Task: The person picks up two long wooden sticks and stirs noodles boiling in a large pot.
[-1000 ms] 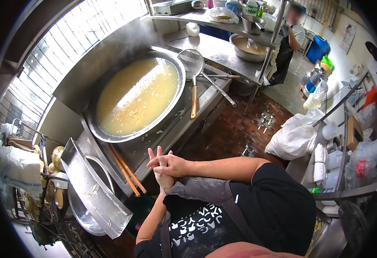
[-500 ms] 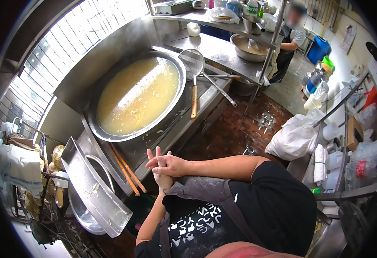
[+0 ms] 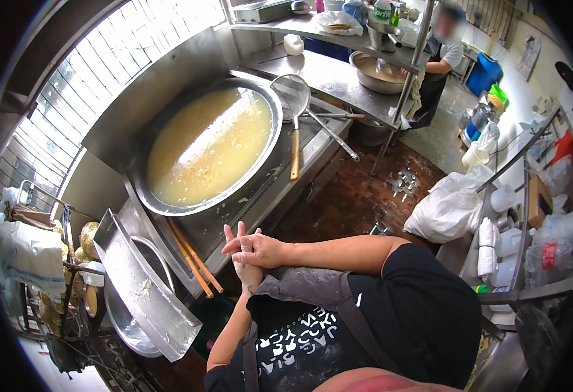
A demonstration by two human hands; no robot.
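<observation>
My left hand [image 3: 248,272], pale with flour, is under my right hand [image 3: 264,252] in front of my apron. Fingertips of the left hand stick out, stretched and apart, with nothing held in them. My right hand is closed over the left hand, its fingers wrapped round it. Beyond them a wide pan [image 3: 272,140] of cloudy yellowish liquid sits on the metal stove, with bubbles and pale strands near its lower part. Two long wooden sticks [image 3: 195,258] lie at the stove's front edge, close to my hands.
A wire strainer [image 3: 291,97] with a wooden handle [image 3: 295,153] rests right of the pan. A metal trough [image 3: 144,294] leans at the left. A person [image 3: 433,78] stands by a large bowl [image 3: 378,85]. White sacks [image 3: 446,208] are at the right.
The steam over the pan has thinned. The other person's arm has come down and reaches toward the large bowl. My hands have stayed nearly still, still joined.
</observation>
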